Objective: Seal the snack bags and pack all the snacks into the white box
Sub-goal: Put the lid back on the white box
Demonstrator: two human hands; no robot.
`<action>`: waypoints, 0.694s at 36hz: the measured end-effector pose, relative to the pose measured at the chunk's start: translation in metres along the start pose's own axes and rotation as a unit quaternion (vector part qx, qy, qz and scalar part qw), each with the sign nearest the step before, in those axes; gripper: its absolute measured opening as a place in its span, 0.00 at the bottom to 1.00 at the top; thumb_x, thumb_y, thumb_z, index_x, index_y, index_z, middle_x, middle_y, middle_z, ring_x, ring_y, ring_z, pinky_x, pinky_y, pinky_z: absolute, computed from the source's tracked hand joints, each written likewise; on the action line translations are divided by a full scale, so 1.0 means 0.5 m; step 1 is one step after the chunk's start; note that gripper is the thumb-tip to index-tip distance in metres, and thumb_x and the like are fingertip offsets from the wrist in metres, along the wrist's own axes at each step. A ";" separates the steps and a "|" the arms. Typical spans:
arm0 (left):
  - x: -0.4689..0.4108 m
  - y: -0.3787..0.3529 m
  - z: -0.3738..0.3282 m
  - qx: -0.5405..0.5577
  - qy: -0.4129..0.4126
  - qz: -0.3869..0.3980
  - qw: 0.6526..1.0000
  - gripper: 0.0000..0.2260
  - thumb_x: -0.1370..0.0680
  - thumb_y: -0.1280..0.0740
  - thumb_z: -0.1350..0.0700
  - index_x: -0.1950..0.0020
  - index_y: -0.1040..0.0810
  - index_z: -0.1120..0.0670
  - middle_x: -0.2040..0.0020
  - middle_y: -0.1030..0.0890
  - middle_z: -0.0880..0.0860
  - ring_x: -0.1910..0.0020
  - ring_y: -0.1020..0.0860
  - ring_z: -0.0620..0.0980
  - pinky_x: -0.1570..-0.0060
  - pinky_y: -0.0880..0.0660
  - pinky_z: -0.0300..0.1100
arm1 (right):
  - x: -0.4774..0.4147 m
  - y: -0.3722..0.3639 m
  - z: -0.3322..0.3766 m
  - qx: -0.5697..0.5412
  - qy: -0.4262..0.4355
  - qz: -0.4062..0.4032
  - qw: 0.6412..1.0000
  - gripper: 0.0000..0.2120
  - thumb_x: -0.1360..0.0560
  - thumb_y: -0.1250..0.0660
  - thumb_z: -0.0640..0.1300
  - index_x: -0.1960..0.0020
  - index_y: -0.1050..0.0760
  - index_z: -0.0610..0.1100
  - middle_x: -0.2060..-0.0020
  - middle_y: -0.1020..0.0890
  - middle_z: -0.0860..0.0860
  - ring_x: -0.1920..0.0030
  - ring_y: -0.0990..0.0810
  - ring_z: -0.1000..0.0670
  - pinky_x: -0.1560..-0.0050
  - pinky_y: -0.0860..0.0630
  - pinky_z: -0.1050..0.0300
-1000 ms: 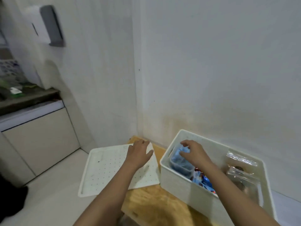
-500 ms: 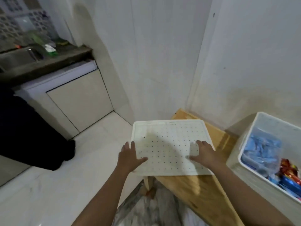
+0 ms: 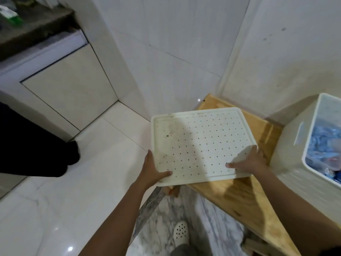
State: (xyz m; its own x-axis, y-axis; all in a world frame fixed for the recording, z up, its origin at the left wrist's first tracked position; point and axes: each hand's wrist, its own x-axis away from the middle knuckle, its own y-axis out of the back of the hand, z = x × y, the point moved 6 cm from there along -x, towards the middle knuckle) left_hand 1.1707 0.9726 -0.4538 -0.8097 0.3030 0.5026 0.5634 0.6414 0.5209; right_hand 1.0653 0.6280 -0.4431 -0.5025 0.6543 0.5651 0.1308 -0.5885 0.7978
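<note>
A white lid with small dots (image 3: 199, 143) lies partly on the wooden table (image 3: 238, 196), its left part overhanging the floor. My left hand (image 3: 154, 171) grips its near left corner, thumb on top. My right hand (image 3: 249, 160) grips its near right corner. The white box (image 3: 293, 159) stands on the table at the right edge of view, holding blue snack bags (image 3: 324, 148) and other packets. Most of the box is out of frame.
White tiled walls meet in a corner behind the table. A cabinet (image 3: 68, 89) under a dark counter stands at the left. A dark-clothed person's leg and foot (image 3: 36, 143) are on the floor at the left. My white shoe (image 3: 180, 231) shows below.
My right hand left the box and joined the left on the lid. Both hands now grip its near corners and the lid has tilted up slightly. The view swung left and down.
</note>
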 end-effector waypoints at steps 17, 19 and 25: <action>0.034 0.139 0.030 0.116 0.046 -0.134 0.983 0.44 0.46 0.22 0.47 0.34 0.37 0.55 0.40 0.28 0.53 0.41 0.27 0.56 0.46 0.27 0.51 | 0.108 -0.009 0.068 -0.160 0.020 -0.051 0.986 0.51 0.47 0.19 0.59 0.34 0.39 0.40 0.37 0.37 0.41 0.38 0.32 0.39 0.39 0.29 0.46; 0.045 0.168 0.017 0.123 0.043 -0.146 0.981 0.41 0.47 0.24 0.46 0.38 0.35 0.54 0.44 0.26 0.52 0.45 0.26 0.55 0.49 0.26 0.51 | 0.116 0.019 0.096 -0.177 0.050 -0.059 0.981 0.51 0.47 0.19 0.59 0.34 0.39 0.40 0.37 0.37 0.41 0.39 0.31 0.39 0.40 0.28 0.47; 0.065 0.241 -0.056 0.161 0.004 -0.181 0.970 0.46 0.53 0.23 0.42 0.37 0.33 0.51 0.45 0.24 0.51 0.46 0.24 0.55 0.46 0.25 0.54 | 0.173 0.147 0.152 -0.188 0.125 -0.108 0.968 0.49 0.44 0.20 0.59 0.33 0.40 0.39 0.36 0.38 0.41 0.39 0.31 0.40 0.44 0.28 0.50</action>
State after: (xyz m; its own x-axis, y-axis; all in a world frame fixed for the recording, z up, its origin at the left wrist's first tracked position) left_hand 1.2170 1.0398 -0.3552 -0.9429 0.0121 0.3330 0.1603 0.8925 0.4217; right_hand 1.0962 0.6775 -0.3196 -0.6810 0.6732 0.2881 -0.2965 -0.6132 0.7322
